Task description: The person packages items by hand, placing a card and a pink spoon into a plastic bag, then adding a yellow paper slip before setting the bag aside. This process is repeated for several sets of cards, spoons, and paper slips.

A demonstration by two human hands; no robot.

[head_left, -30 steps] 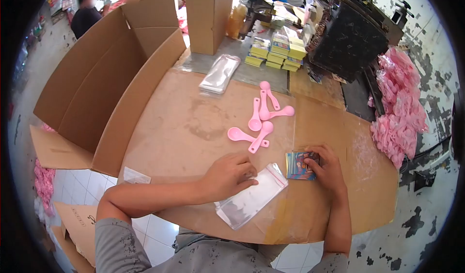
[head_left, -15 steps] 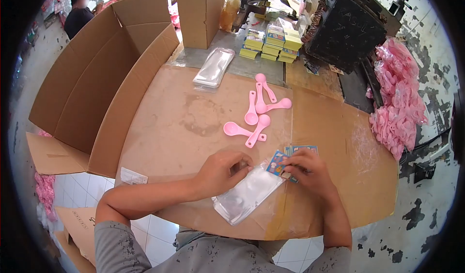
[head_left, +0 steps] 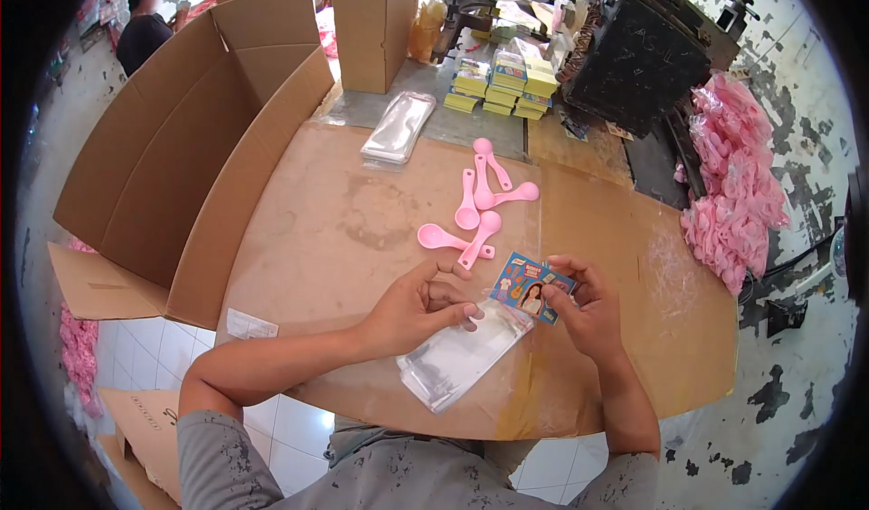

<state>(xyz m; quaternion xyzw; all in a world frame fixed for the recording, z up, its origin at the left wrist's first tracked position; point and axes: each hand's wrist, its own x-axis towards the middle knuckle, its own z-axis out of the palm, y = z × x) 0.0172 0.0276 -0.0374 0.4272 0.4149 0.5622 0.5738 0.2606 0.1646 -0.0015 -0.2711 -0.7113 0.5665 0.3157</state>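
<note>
My right hand [head_left: 588, 315] grips a blue printed card [head_left: 518, 281] between thumb and fingers, its picture side facing up. The card overlaps the upper end of a stack of clear plastic bags [head_left: 457, 361] lying at the front of the cardboard-covered table. Beside those bags, on their left, my left hand [head_left: 412, 306] is open, with bent fingers apart from the thumb and nothing in it. Just beyond the hands lies a loose group of several pink measuring spoons [head_left: 484, 225].
A second stack of clear bags [head_left: 398, 128] lies farther back. Piles of cards [head_left: 502, 80] stand near a dark machine box [head_left: 638, 57]. At left is a large open carton [head_left: 244, 180]; bagged pink items [head_left: 733, 193] heap at right. A person [head_left: 143, 28] is at far left.
My right hand has raised the card and turned its picture up toward me. My left hand has shifted slightly up and spread its fingers from a near pinch.
</note>
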